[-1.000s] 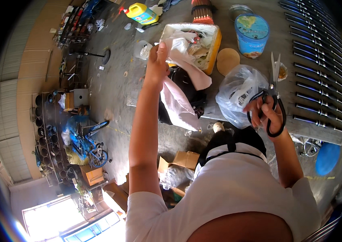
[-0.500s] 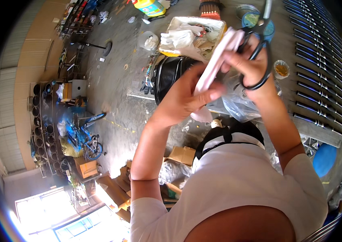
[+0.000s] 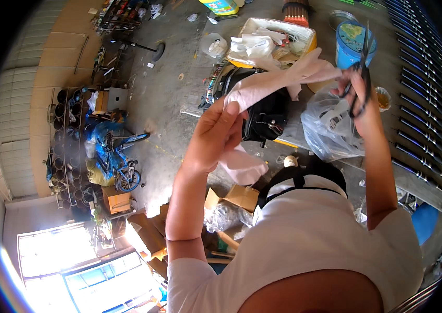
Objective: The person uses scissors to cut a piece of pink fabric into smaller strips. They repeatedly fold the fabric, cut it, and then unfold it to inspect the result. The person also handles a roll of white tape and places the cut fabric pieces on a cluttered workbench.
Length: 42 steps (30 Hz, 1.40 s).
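Observation:
A pale pink cloth strip (image 3: 283, 76) stretches between my two hands. My left hand (image 3: 211, 134) is closed round one part of it, thumb on top, and a loose end hangs below the fist. My right hand (image 3: 361, 100) has black-handled scissors (image 3: 365, 68) hooked in its fingers, blades pointing up and away. Its fingertips also seem to pinch the far end of the cloth. Beneath the strip stands a black bag (image 3: 265, 117), and behind it a white and yellow box (image 3: 309, 37) full of white cloths and scraps. Below my right hand lies a clear plastic bag (image 3: 325, 128).
Rows of dark blue rods (image 3: 419, 109) lie along the right. A blue bucket (image 3: 343, 52) and a small cup (image 3: 383, 98) stand near my right hand. Cardboard boxes (image 3: 242, 197) sit close to my body. A blue bicycle (image 3: 127, 175) and a rack of tubes (image 3: 59, 151) are at left.
My hands have moved apart, left hand to the left and right hand to the right. The cloth, bunched together before, is now drawn out between them. The scissors moved right with my hand.

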Motion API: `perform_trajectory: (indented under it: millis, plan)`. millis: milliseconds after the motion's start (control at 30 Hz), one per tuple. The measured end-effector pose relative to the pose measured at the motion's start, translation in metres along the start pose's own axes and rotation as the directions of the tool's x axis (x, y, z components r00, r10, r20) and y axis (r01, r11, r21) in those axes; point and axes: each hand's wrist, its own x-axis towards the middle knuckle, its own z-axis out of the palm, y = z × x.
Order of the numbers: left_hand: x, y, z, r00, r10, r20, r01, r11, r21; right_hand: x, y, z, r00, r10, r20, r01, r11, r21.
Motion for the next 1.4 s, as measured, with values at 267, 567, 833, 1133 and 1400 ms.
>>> perform_trajectory:
  millis: [267,567,833,1133,1400]
  plan:
    - [0.013,0.007,0.026,0.996,0.085,-0.004,-0.078,0.926,0.369,-0.096,0.013,-0.008,0.602,0.437,0.668,-0.304,0.900,-0.313]
    - [0.007,0.016,0.051,0.935,0.224,0.274,-0.321,0.863,0.390,-0.080,-0.002,0.023,0.609,0.277,0.743,-0.173,0.961,-0.216]
    - [-0.009,0.017,0.054,0.873,0.295,0.387,-0.245,0.954,-0.174,-0.078,-0.018,0.027,0.591,0.207,0.780,-0.129,0.978,-0.163]
    - [-0.013,0.017,0.059,0.905,0.339,0.255,-0.350,0.937,-0.005,-0.079,-0.022,0.023,0.571,0.228,0.789,0.002,0.960,-0.279]
    - [0.001,0.009,0.053,0.892,0.407,0.194,-0.441,0.698,0.564,-0.089,-0.004,0.019,0.588,0.279,0.759,0.012,0.935,-0.353]
